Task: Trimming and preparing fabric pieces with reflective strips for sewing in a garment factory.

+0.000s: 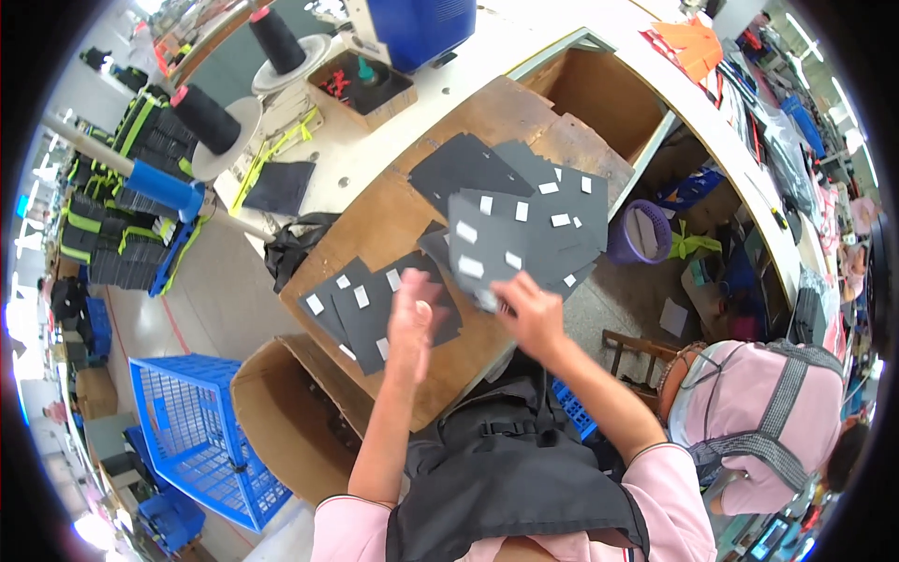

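Observation:
My right hand (532,311) is closed, its fingertips pinching the lower edge of a dark grey flat panel (488,240) with white rectangular patches. This panel is tilted up over a spread of similar panels (573,217) on the right of the brown board. My left hand (412,314) holds nothing; its fingers are stretched out and smeared by motion. It hovers over a second group of dark grey panels (354,307) with white patches, at the left of the board. Whether it touches them I cannot tell.
The brown board (517,117) joins a white sewing table (468,80) with black thread cones (208,120) and a small parts box (368,94). A blue crate (192,412) and a cardboard box (272,403) stand left. At right are a purple basket (641,234) and another person (758,412).

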